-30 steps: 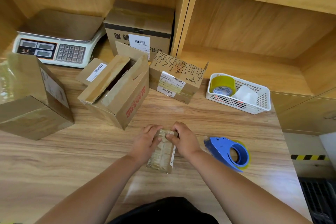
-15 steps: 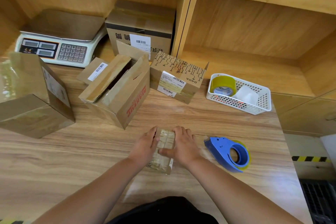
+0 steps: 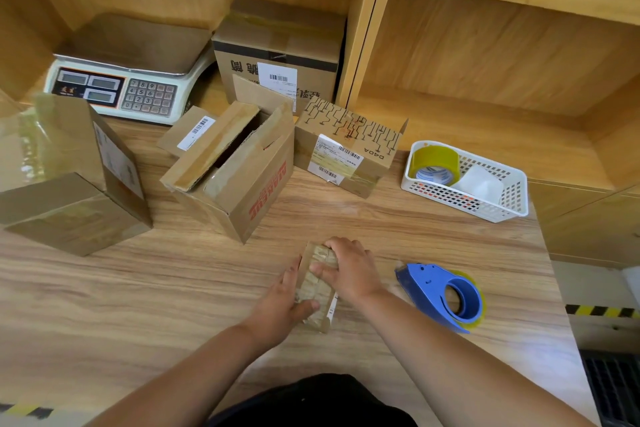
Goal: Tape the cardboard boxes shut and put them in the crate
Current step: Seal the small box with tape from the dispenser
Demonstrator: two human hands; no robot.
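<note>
Gripping the small taped cardboard box (image 3: 313, 286) with left hand (image 3: 280, 303) wrapped round its near-left side and right hand (image 3: 351, 270) curled over its far end, just left of the blue tape dispenser (image 3: 440, 288).

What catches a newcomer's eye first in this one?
The left hand and right hand hold a small tape-wrapped cardboard box at the near centre of the wooden table. A blue tape dispenser lies to its right; an open brown cardboard box with red lettering stands behind.

Weighing scale (image 3: 131, 80), white basket (image 3: 485, 208)
</note>
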